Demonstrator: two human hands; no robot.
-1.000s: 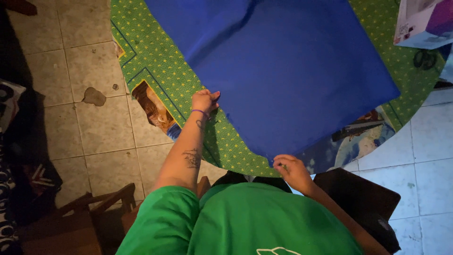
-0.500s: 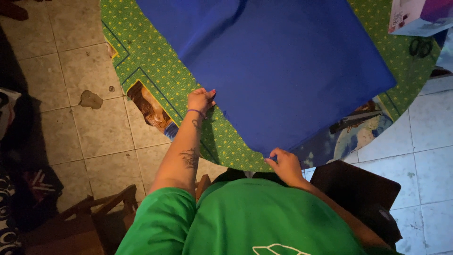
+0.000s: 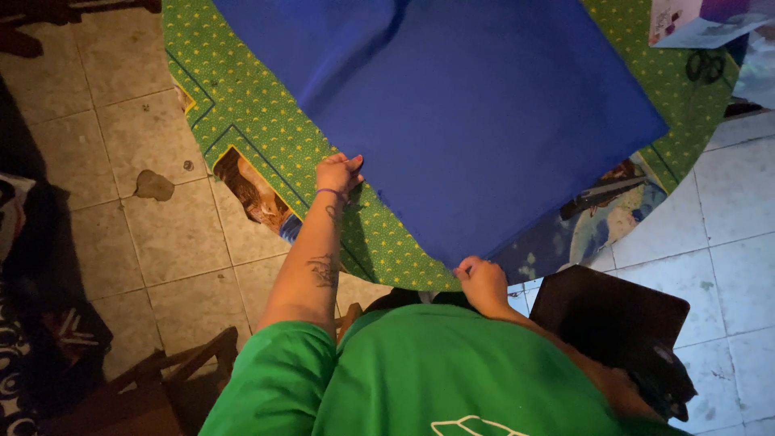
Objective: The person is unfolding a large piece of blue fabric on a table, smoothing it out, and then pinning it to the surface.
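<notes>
Both hands, left hand (image 3: 339, 173) and right hand (image 3: 482, 280), pinch the blue cloth's (image 3: 468, 113) near edge.

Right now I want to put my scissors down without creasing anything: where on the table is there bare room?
Free: the green tablecloth strip left of the blue fabric, beyond the left hand. Crowded: the far right corner, with scissors and a box; the near edge, where the right hand grips.

The person wears a bright green short-sleeved shirt (image 3: 420, 371) with a small pale outlined mark at its 6 o'clock edge. The bare left forearm carries dark tattoos, and a thin purple band (image 3: 329, 192) circles the left wrist.
</notes>
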